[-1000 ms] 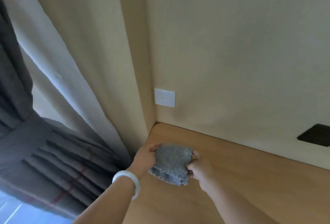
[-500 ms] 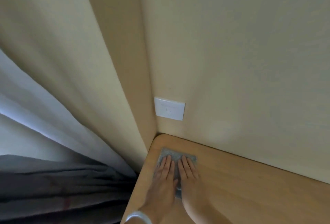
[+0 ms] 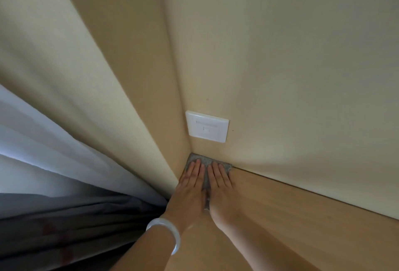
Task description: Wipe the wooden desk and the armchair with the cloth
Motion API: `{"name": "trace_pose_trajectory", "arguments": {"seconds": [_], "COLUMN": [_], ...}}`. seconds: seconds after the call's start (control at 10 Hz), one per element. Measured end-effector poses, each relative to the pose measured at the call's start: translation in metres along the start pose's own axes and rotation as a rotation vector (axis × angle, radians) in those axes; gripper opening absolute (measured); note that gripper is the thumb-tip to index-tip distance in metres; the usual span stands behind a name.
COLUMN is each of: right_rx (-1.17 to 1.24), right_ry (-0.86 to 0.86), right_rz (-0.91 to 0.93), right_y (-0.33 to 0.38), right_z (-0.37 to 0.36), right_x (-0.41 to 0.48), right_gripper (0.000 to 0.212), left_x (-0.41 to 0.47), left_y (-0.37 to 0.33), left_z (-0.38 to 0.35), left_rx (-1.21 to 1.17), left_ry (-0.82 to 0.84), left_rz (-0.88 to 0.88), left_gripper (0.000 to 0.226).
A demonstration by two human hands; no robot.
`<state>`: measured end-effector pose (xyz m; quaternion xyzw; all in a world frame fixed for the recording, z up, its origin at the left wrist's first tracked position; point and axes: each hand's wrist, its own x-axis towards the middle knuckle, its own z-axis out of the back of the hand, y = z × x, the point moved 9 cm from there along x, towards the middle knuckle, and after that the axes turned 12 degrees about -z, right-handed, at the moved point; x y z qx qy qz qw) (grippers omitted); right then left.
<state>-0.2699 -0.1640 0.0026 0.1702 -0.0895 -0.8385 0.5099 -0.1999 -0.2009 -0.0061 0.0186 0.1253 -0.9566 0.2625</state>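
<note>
A grey cloth (image 3: 206,161) lies flat on the wooden desk (image 3: 280,216), pushed into the far left corner where two walls meet. My left hand (image 3: 190,186) and my right hand (image 3: 220,184) lie side by side on the cloth, fingers straight, pressing it down. Most of the cloth is hidden under the palms; only its far edge shows. My left wrist wears a white bangle (image 3: 170,233). No armchair is in view.
A white wall socket plate (image 3: 207,126) sits just above the desk corner. Cream walls bound the desk at the back and left. Pale and dark grey curtains (image 3: 64,216) hang to the left of the desk edge.
One second ago both hands held the cloth up by its sides. They laid it flat on the desk and slid it forward into the wall corner.
</note>
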Motion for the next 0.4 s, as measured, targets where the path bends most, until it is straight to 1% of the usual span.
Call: {"name": "trace_pose_trajectory", "arguments": {"seconds": [0.2,0.3,0.4], "right_rx": [-0.059,-0.047,-0.042], "right_ry": [0.076,0.126,0.133], "right_rz": [0.041,0.05,-0.051], "right_y": [-0.009,-0.017,-0.04], "right_z": [0.003,0.016,0.026], "right_x": [-0.001,-0.013,-0.033], "right_gripper": [0.066,0.066,0.061], "left_x": [0.001,0.002,-0.003], "left_y": [0.004,0.002,-0.009], "left_z": [-0.004,0.001,0.004], "left_rx": [-0.022,-0.039,-0.034], "left_ry": [0.075,0.14,0.217], "left_rz": [0.024,0.047,0.076], "left_gripper": [0.064,0.07,0.073]}}
